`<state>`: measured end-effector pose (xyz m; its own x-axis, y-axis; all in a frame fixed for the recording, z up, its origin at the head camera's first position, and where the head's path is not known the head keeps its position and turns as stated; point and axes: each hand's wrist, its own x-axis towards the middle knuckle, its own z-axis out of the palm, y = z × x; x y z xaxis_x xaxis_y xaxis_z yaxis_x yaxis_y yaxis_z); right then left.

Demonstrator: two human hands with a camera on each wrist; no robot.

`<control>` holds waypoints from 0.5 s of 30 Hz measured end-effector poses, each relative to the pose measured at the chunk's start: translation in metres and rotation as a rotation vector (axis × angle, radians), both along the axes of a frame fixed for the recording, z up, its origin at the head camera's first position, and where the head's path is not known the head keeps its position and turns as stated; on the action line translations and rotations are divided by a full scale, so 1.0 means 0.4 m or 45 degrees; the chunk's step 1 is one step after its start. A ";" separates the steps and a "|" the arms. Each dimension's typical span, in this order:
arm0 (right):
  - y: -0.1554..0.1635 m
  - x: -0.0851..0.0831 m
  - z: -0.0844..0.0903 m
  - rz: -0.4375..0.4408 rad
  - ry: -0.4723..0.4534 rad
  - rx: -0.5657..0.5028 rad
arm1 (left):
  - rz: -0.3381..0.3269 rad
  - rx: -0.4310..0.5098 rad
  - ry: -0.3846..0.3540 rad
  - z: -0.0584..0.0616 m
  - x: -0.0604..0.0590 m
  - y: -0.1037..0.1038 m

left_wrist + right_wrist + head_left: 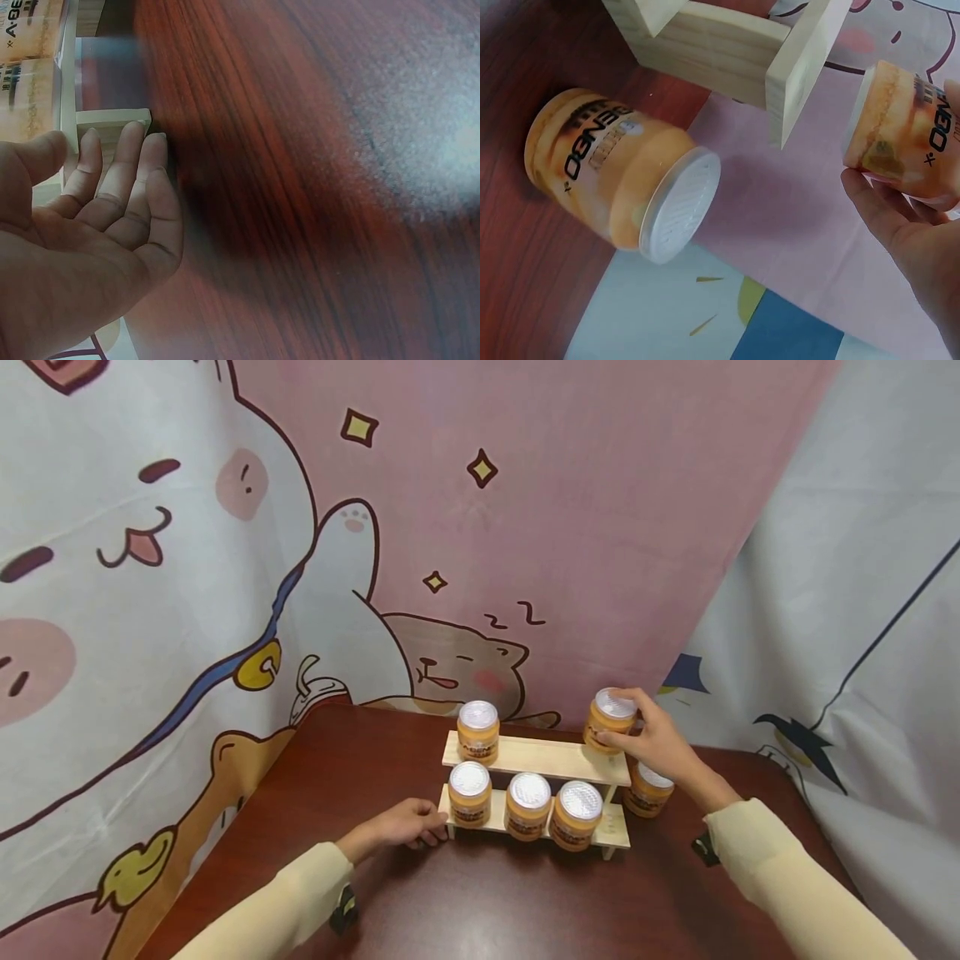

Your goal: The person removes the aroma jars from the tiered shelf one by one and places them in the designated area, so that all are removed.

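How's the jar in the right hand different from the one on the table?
The held jar is gripped by the right hand; the table jar has no hand on it. The held jar is up by the top shelf; the table jar stands lower. Both are orange with white lids.

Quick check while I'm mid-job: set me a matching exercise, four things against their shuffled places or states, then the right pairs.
1. Left hand
2. Right hand
3. Rightmost jar
4. Wooden two-tier rack

A. Upright on the table, off the rack
B. Bears jars on both tiers
C. Grips a jar at the upper tier's right end
D. At the lower tier's left end

Pairs: 1-D, 2-C, 3-A, 4-B
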<state>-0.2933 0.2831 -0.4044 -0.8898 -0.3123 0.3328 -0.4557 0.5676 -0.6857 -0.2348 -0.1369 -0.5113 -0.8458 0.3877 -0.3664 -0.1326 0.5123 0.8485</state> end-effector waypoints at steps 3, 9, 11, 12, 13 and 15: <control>0.011 0.001 0.006 -0.028 -0.015 0.013 | 0.004 0.006 -0.002 0.002 -0.004 -0.001; 0.034 0.009 0.011 -0.083 -0.058 0.044 | 0.011 0.010 -0.018 -0.002 -0.009 -0.001; 0.043 0.009 0.010 -0.101 -0.051 0.053 | 0.009 0.009 -0.017 -0.004 -0.009 -0.002; 0.047 0.010 0.010 -0.110 -0.042 0.059 | 0.008 0.007 -0.017 -0.004 -0.008 -0.001; 0.051 0.010 0.011 -0.120 -0.030 0.068 | 0.008 0.007 -0.015 -0.004 -0.008 -0.001; 0.060 0.012 0.011 -0.140 -0.016 0.087 | 0.007 0.005 -0.013 -0.005 -0.007 -0.001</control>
<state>-0.2883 0.3073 -0.4001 -0.9240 -0.2339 0.3026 -0.3794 0.6594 -0.6490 -0.2376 -0.1374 -0.5131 -0.8441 0.3845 -0.3737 -0.1442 0.5085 0.8489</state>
